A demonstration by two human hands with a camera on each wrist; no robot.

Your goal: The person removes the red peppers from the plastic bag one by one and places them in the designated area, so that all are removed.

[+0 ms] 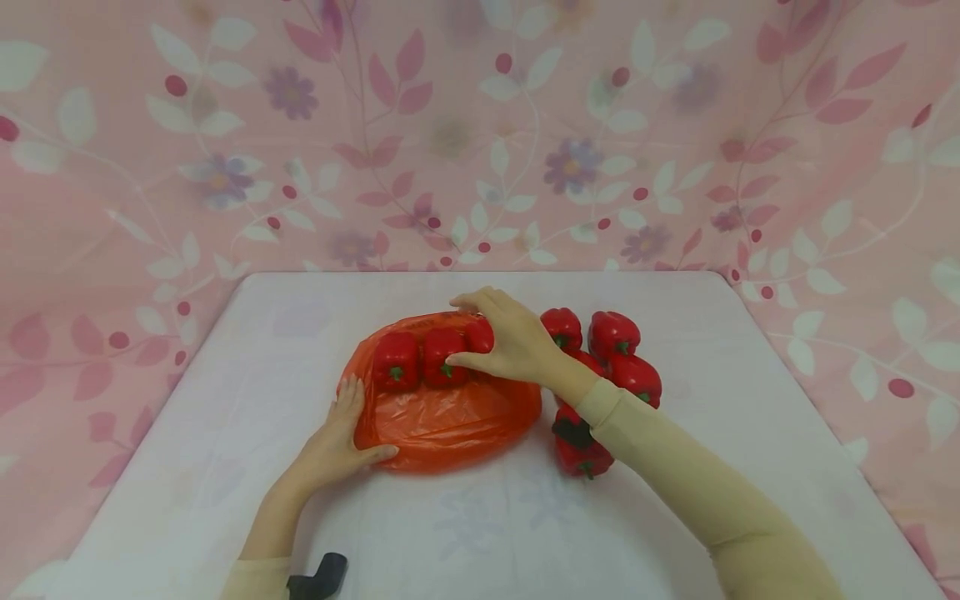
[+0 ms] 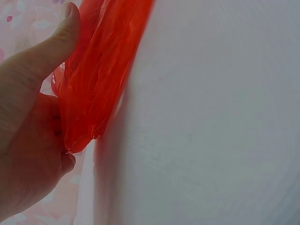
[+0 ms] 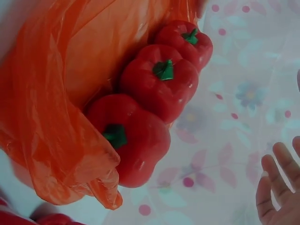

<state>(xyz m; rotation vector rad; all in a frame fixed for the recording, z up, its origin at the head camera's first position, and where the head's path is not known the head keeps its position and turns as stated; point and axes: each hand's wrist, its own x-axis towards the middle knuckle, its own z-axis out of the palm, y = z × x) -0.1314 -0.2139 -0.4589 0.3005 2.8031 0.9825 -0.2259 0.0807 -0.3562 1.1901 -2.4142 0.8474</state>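
An orange plastic bag (image 1: 442, 433) lies spread with its mouth facing up, and three red bell peppers sit in a row along its far side: the left one (image 1: 394, 354), the middle one (image 1: 438, 343) and the right one (image 1: 478, 335). My left hand (image 1: 347, 437) rests against the bag's left rim, fingers and thumb extended; in the left wrist view the thumb (image 2: 63, 40) lies along the orange plastic (image 2: 105, 61). Above the right pepper (image 3: 136, 150) hovers my right hand (image 1: 513, 337), its fingers spread and apart from the pepper in the right wrist view.
Several more red bell peppers (image 1: 636, 379) with green stems cluster on the white tabletop (image 1: 712, 483) right of the bag, partly covered by my right forearm. A floral pink cloth (image 1: 480, 125) hangs behind the table. Dark camera mounts (image 1: 318, 577) sit at the wrists.
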